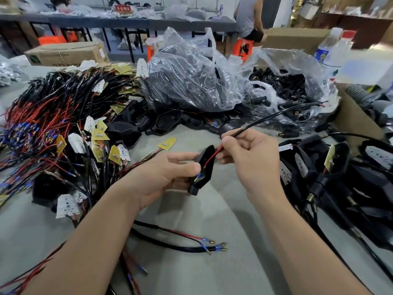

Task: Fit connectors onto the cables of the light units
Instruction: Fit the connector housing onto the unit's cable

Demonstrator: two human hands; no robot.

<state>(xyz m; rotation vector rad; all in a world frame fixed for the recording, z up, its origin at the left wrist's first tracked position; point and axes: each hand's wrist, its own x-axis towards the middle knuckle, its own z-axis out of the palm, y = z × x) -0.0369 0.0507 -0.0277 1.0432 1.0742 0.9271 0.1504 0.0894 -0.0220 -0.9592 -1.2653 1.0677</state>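
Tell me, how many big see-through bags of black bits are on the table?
2. The middle bag sits behind the loose black housings; the right bag lies open beside it, showing small black parts. More could be hidden behind them.

Bright, even, diffuse overhead light. Soft faint shadows on grey table (212, 209). Glare on clear plastic bags (191, 67). Sharp at centre; blurred far background and bottle (331, 50). Wide-angle bending at edges.

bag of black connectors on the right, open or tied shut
Open: the mouth of the clear bag gapes wide, rim slumped back, and the black connectors inside show bare through it.
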